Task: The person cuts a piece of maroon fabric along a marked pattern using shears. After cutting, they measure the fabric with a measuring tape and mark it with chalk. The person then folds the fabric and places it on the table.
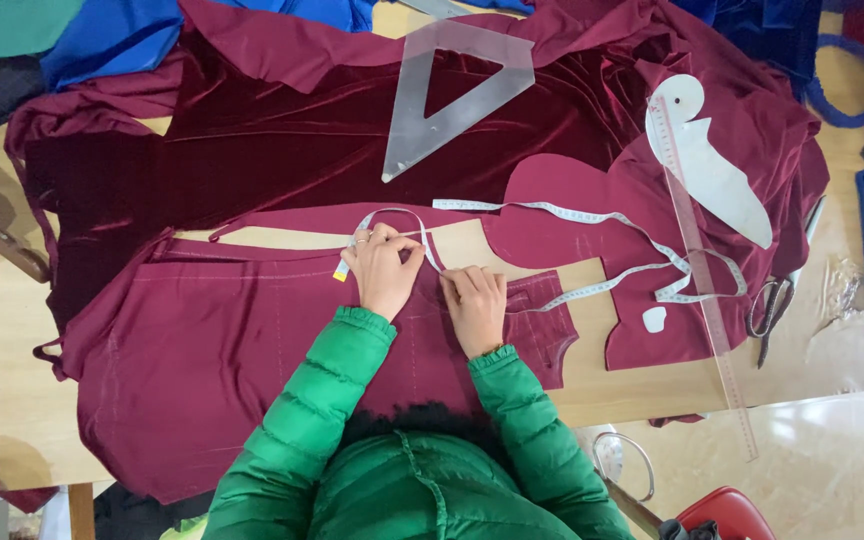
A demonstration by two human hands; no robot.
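Landmark ref.: the dark red velvet fabric piece w/ chalk lines [252, 340], which is being kept flat on the pale wooden table [22, 400].

The white flexible measuring tape [562, 212] is being held along the upper edge of that piece. The left hand [384, 272] is being pressed down at the piece's upper edge, approx. mid-width; its fingers are curled together and the tape's end portion is being pinched between thumb and fingertips, a short yellow-tipped tail being left just to the hand's left. The right hand [474, 305] is being laid just beside it; fingers are being kept close together and flat, the tape being pinned under the fingertips. Whether the tape is also being gripped there cannot be told. Both arms are being shown in green padded jacket sleeves [302, 420].

From the right hand the tape is being run off to the right of the piece, across other red cut pieces, where it is looping.

Above the piece: a clear plastic set square [457, 95], lying on a larger spread of the same velvet. To the upper right: a white curved pattern template [712, 160]. To the right: a long clear straight ruler [707, 290], w/ metal scissors [772, 310] just beyond it.
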